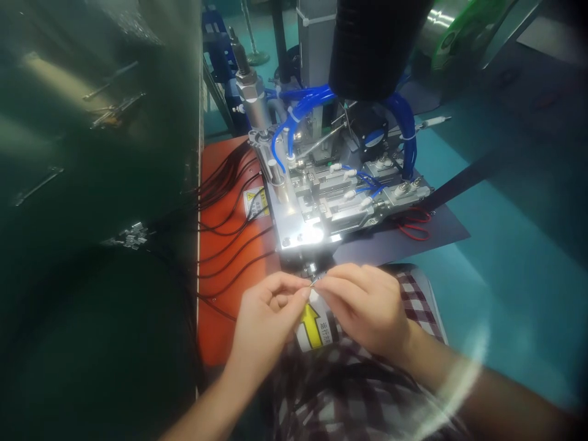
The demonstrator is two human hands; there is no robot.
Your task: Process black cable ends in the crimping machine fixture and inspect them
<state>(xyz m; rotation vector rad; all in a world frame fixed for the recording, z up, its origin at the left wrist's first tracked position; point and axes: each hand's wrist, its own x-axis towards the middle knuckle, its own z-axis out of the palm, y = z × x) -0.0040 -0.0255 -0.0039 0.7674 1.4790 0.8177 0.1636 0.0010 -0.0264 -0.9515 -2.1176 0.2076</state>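
My left hand [266, 321] and my right hand [370, 306] meet fingertip to fingertip in front of the machine's bright metal head [301, 229]. Thumb and forefinger of each are pinched together. Between them shows a sliver of a thin, brass-coloured piece [313, 284]; the fingertips hide most of it, and its kind is too small to make out. Just beyond the fingertips is a small metal fitting [311, 268] at the machine's front. Below the hands lies a white label with a yellow arrow [312, 327].
Black cables [243, 266] cross the orange base plate [215, 337] from the dark green tabletop [101, 349]. A pile of small metal parts [133, 236] and thin loose pieces [117, 110] lie there. Blue air hoses [307, 101] and a black cylinder [376, 49] stand behind.
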